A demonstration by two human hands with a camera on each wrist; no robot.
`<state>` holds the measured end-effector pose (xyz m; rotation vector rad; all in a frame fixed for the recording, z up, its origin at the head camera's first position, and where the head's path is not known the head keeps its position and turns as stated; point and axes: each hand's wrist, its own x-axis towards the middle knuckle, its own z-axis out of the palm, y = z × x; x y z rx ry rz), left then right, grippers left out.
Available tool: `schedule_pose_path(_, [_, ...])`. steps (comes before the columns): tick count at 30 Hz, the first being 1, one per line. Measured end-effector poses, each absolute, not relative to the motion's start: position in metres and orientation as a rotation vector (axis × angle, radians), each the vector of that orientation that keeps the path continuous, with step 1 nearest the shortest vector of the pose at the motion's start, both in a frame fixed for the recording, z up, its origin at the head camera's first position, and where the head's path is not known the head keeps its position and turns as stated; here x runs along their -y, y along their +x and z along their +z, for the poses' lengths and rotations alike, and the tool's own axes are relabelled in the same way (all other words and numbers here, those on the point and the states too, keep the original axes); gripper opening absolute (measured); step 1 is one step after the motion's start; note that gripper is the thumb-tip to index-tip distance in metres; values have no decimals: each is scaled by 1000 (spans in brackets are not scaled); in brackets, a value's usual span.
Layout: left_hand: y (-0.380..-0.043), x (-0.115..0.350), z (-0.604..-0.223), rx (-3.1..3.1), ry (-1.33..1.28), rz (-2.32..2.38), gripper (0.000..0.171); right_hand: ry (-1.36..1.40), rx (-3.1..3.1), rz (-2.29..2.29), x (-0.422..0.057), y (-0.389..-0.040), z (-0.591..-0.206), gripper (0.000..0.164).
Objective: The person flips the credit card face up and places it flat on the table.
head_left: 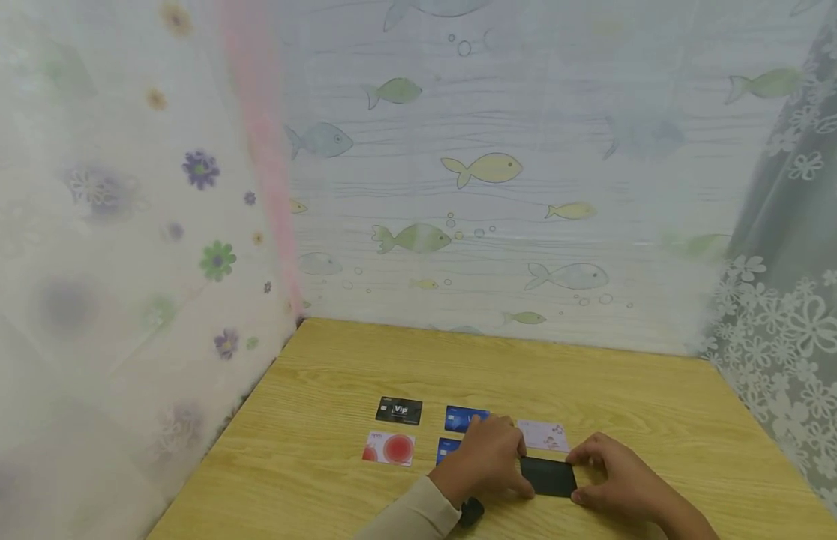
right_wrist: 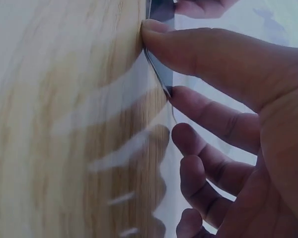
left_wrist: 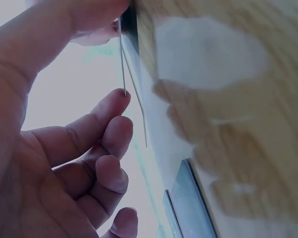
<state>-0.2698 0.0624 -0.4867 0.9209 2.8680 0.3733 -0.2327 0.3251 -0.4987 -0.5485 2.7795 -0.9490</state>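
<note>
A plain black card [head_left: 548,477] lies between my two hands near the right front of the table. My left hand [head_left: 484,459] pinches its left edge between thumb and fingertip. At the opposite edge, the right hand [head_left: 617,476] pinches it the same way. Seen edge-on in the left wrist view, the card [left_wrist: 122,59] looks thin and slightly off the tabletop. Just behind it lies a pale pink card with flowers [head_left: 543,435]. Two blue cards, an upper one [head_left: 467,418] and a lower one [head_left: 448,448], are partly hidden by my left hand.
Left of the blue cards lie a black "Vip" card [head_left: 399,411] and a white card with red circles [head_left: 388,448]. A wood-grain table [head_left: 310,420] carries everything. Patterned curtains [head_left: 486,247] hang at its back and sides. A black object [head_left: 470,513] sits at my left wrist.
</note>
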Motion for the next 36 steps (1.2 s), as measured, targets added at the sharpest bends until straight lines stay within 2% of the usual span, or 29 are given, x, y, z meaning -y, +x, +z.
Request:
schedule_pose_path(13, [-273,-62,-481,-2958,918,341,39,-644,-2894,-855,-319,-234,-497,44])
schedule_pose_path(28, [-273,-60,-471,-3007,1004,508,39,-759,-2924,-904,-299,-235,-485,57])
schedule_pose_path(36, [-274,-58,-472,-2953,1058,696,40,-802,-2950,-954,-292,-237,-486,57])
